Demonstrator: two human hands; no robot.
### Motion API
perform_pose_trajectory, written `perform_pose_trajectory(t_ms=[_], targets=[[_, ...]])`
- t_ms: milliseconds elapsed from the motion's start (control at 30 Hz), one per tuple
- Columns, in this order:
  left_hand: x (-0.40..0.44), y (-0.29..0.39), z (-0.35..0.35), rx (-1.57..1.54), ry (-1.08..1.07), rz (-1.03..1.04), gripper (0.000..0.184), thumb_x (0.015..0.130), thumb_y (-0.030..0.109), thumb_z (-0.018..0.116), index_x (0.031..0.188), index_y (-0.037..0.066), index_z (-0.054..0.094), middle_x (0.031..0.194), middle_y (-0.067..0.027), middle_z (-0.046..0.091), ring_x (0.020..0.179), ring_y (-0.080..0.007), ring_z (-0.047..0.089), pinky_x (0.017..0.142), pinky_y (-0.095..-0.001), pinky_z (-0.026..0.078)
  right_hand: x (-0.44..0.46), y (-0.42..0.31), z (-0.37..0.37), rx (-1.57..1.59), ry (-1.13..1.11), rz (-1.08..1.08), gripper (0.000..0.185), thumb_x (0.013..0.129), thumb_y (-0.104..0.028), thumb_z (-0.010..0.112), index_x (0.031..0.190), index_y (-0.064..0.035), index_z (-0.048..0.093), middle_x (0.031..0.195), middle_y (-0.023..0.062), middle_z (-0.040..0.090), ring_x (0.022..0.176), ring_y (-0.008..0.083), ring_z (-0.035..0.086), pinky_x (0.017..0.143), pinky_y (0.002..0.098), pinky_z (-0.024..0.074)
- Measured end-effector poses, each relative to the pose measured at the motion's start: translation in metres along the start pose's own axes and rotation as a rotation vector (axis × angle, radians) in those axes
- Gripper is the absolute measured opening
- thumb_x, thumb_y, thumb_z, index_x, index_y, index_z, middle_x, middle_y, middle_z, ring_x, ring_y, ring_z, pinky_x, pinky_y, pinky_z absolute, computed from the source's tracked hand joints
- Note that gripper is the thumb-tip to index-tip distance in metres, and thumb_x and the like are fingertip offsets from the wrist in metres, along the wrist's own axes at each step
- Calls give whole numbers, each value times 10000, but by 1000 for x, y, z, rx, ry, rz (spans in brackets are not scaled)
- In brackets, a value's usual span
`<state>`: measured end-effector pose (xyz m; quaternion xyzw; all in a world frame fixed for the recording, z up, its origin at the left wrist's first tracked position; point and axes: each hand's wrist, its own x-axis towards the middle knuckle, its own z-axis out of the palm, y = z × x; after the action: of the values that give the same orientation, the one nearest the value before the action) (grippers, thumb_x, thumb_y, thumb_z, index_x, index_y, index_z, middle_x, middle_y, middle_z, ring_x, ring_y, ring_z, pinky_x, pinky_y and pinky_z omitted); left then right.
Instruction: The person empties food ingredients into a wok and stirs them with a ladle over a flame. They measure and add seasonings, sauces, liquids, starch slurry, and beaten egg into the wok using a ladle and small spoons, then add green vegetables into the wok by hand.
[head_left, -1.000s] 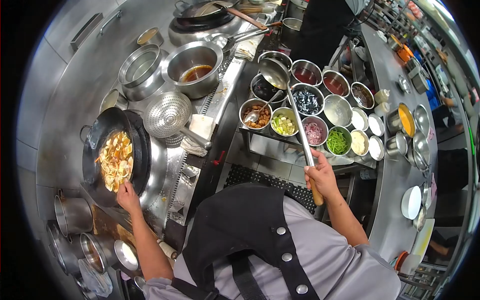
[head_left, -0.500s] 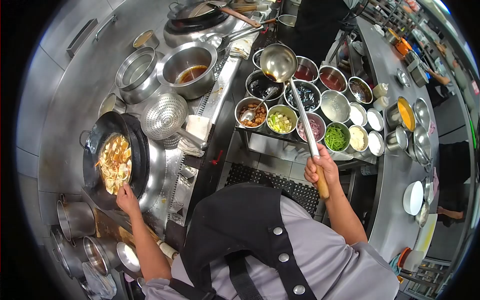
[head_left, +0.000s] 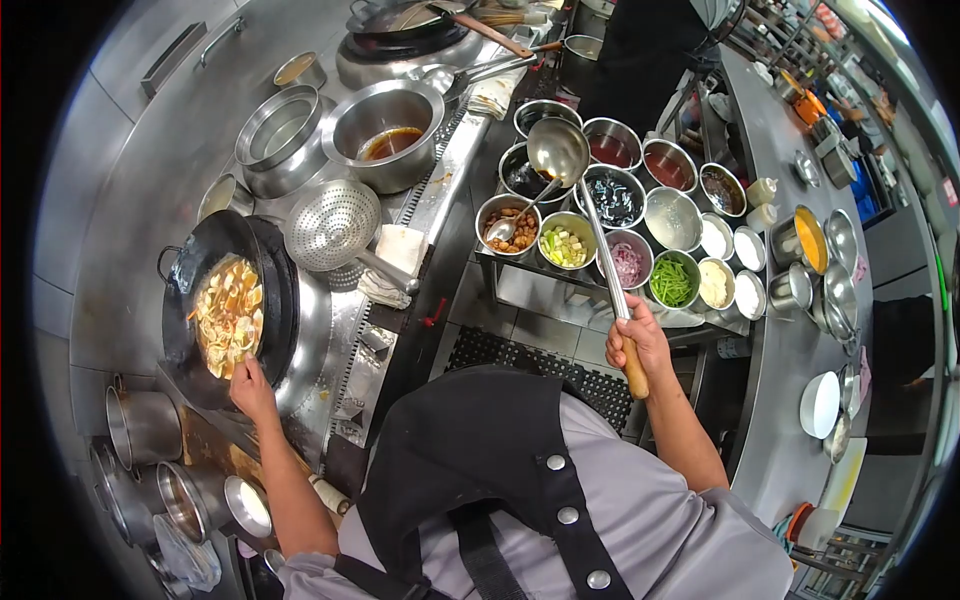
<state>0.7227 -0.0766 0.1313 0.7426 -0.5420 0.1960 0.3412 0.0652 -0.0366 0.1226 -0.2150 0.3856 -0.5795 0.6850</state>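
Observation:
My right hand (head_left: 640, 347) is wrapped round the wooden handle of a long steel ladle (head_left: 600, 235). The ladle's bowl hangs over the metal pots of dark sauce, with a little dark liquid inside. At the left, my left hand (head_left: 252, 390) is closed at the near rim of a black wok (head_left: 185, 345); what its fingers grip is hidden. Sliced food in brown sauce (head_left: 230, 310) lies in the wok. Below the ladle are bowls of chopped green-white pieces (head_left: 563, 247), sliced purple onion (head_left: 628, 263) and cut green vegetable (head_left: 674, 282).
A perforated strainer (head_left: 333, 225) rests right of the wok, below a deep pot of brown liquid (head_left: 375, 150). Several pots stand at the lower left. A steel counter (head_left: 775, 400) runs along the right. A person in dark clothing (head_left: 640, 60) stands at the top.
The ladle first rose from over the sauce pots, then dropped back somewhat. Dark liquid now shows in its bowl. My left hand remains at the wok's rim, and the food has shifted slightly.

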Motion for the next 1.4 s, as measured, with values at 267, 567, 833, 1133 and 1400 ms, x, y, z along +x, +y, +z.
perform_pose_trajectory(t_ms=[267, 567, 833, 1133, 1400], targets=[[-4, -5, 2, -14, -24, -8, 410, 1016, 274, 607, 744, -32, 589, 686, -242, 561, 615, -427, 516, 592, -504, 400, -2, -5, 4, 169, -82, 40, 360, 1007, -102, 529, 1354, -183, 479, 681, 67, 533, 445, 147, 472, 414, 274, 366], [-4, -10, 2, 45, -29, -6, 421, 1019, 290, 603, 747, -31, 581, 709, -245, 576, 641, -438, 535, 612, -514, 413, -2, -27, 3, 359, -209, 7, 360, 1035, -170, 515, 1390, -213, 478, 725, 56, 513, 462, 122, 459, 427, 259, 372], [-4, -5, 0, 3, -29, -19, 431, 1017, 285, 605, 717, -22, 565, 697, -233, 570, 638, -435, 532, 612, -514, 407, 4, -15, 5, 223, -103, 37, 330, 1010, -137, 542, 1326, -174, 454, 682, 65, 514, 437, 136, 451, 404, 273, 349], [-7, -4, 4, -13, -11, -11, 401, 1012, 253, 619, 722, -21, 574, 681, -217, 555, 617, -417, 516, 599, -503, 404, 5, 2, 1, 133, -71, 60, 316, 1009, -128, 544, 1315, -166, 476, 680, 74, 525, 442, 146, 457, 415, 280, 353], [-7, -5, 0, -57, -30, -28, 386, 1008, 227, 627, 724, -27, 563, 680, -210, 546, 609, -402, 503, 596, -490, 401, 6, -13, 4, 251, -107, 29, 342, 1012, -124, 542, 1344, -175, 476, 696, 79, 526, 456, 147, 459, 420, 271, 350]])
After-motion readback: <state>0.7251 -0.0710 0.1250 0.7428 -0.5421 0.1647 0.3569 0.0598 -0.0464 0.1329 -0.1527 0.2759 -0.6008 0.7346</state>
